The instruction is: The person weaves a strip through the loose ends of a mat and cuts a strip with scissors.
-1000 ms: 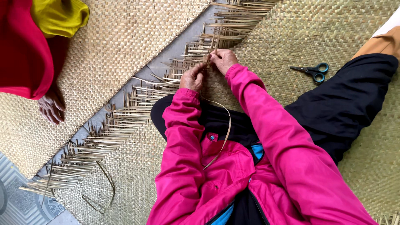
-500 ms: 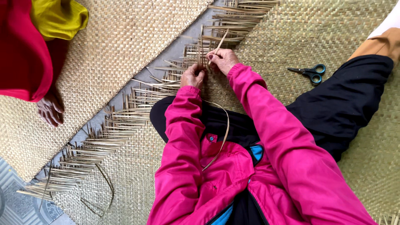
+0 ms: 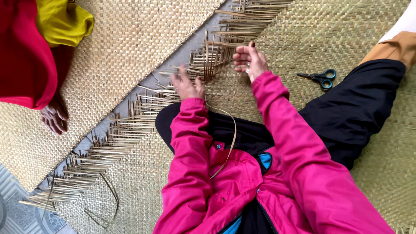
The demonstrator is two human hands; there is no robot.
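Floor covered w/ two big woven straw mats: one [image 3: 130, 47] up-left of the hands, one [image 3: 338, 39] under the person and to the right of the hands. Bare grey floor strip [image 3: 173, 65] runs diagonally between them, patterned tile at bottom-left corner.

Person in pink jacket [image 3: 268, 173] and black trousers [image 3: 355, 108] sits on the right mat, legs out to the right.

Second person at far left: red garment [image 3: 21, 56], yellow cloth [image 3: 63, 21], bare foot [image 3: 54, 117] on the left mat, well apart from both hands.

Loose unwoven straw ends [image 3: 130, 130] fringe the mat edge from in front of the hands down to bottom-left.

Left hand [image 3: 187, 86]: fingers spread, reaching into the fringe, tips touching straw ends. Can't tell if it's gripping any.

Right hand [image 3: 250, 60]: fingers mostly together, slightly curled, on the mat edge just right of the fringe; thumb/forefinger appear to pinch a strand, not clear.

Long loose strand [image 3: 232, 138] curves from near left wrist down over the lap.

Small scissors [image 3: 320, 78], blue handles, lie shut on the mat right of the right hand, not touching it.
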